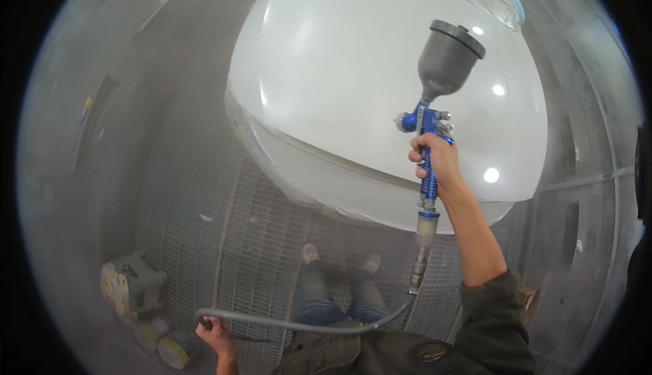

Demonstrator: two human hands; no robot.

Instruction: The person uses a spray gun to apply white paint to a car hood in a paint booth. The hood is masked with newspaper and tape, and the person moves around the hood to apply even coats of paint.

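One large white panel (353,96) fills the middle, its far edge cut off at the top and masking film (257,145) along its near side. Since its glossy surface would probably mark at a touch, the grey hose (292,324) is best kept slack and clear. The blue spray gun (427,122) stands cup-up over the panel's right part, nozzle leftward; even spacing and steady, overlapping passes should serve best. How near it is to the surface is hard to judge. The right hand (441,161) is wrapped around the grip; fingers hide the trigger's position. The left hand (216,336) is closed on the hose's bend, lower left. Any mist is indistinct.
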